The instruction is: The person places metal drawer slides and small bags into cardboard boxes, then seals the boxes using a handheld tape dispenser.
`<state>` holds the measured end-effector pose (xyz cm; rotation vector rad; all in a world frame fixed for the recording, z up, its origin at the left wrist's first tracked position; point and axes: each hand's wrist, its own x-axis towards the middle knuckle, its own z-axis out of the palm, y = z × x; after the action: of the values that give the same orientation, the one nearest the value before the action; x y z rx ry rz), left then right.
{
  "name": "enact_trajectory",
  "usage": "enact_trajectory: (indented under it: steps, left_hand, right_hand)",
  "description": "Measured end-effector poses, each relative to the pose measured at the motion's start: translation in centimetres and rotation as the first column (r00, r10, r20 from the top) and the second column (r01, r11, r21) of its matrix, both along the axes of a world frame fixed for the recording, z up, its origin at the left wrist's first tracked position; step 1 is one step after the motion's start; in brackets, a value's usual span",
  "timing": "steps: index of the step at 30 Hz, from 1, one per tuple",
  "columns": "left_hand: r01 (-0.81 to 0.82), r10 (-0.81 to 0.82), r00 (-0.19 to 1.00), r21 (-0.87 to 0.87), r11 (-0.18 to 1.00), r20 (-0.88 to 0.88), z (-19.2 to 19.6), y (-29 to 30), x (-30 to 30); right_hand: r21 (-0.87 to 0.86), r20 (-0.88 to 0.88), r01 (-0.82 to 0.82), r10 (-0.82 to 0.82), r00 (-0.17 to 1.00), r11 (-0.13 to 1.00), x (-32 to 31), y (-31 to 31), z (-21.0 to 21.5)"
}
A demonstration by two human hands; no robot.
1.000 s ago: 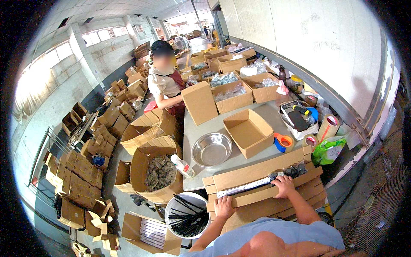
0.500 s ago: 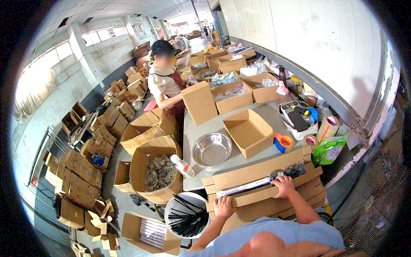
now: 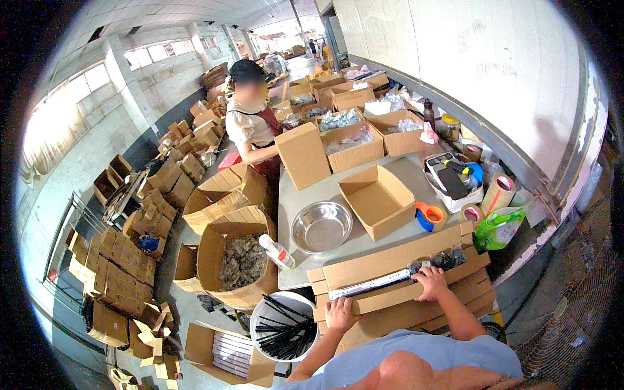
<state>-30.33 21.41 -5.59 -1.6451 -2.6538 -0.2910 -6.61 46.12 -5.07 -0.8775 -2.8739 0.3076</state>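
Observation:
In front of me lies a long, shallow cardboard carton with its flaps folded up. Inside it is a white metal rail, apparently a drawer slide, with black parts in clear plastic bags at the right end. My left hand is closed over the near flap's left part, below the rail's end. Farther right, my right hand grips the same flap, its fingertips over the edge beside the black parts. More flat cardboard lies underneath.
On the table stand a steel bowl, an open box, a white bottle and tape rolls. A white bucket of black strips and a box of white rails are lower left. A co-worker stands beyond.

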Motion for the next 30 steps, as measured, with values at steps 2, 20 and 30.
enact_trajectory:
  steps: [2,20,30]
  left_hand:
    - [-0.006,0.006,1.000,0.003,1.000,-0.009,0.6,0.0,0.2]
    - [-0.009,0.009,1.000,0.016,1.000,-0.011,0.0,0.0,0.0]
    - [-0.011,0.011,1.000,-0.018,1.000,0.000,0.3,0.0,0.0]
  right_hand:
    - [-0.005,0.005,0.002,-0.002,1.000,1.000,0.0,0.0,0.0]
    - [0.055,-0.015,-0.015,0.016,1.000,0.998,0.0,-0.1,0.1]
    - [0.052,-0.025,-0.016,0.017,1.000,0.998,0.0,-0.2,0.1]
